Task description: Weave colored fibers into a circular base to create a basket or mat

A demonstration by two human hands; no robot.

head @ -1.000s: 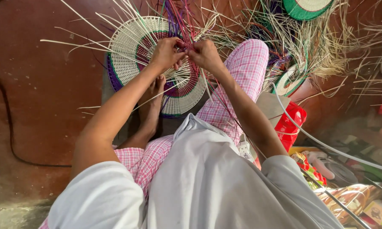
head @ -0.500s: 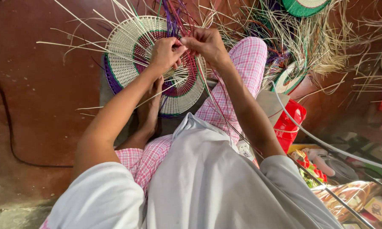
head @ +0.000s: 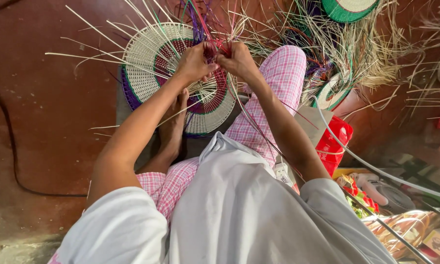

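Observation:
A round woven mat in cream with red, purple and green rings stands tilted on the red floor against my foot. Loose pale straws stick out from its rim. My left hand pinches strands at the mat's upper right edge. Right beside it, almost touching, my right hand grips red and purple strands at the same spot. My knee in pink checked trousers rises just right of the hands.
A heap of dry straw with green-rimmed woven pieces lies at the upper right. A red container, a white tube and packets sit at the right. A dark cable curves over the floor at the left.
Both hands have stayed together at the mat's rim, shifting slightly as they work the strands. The mat has tilted a little.

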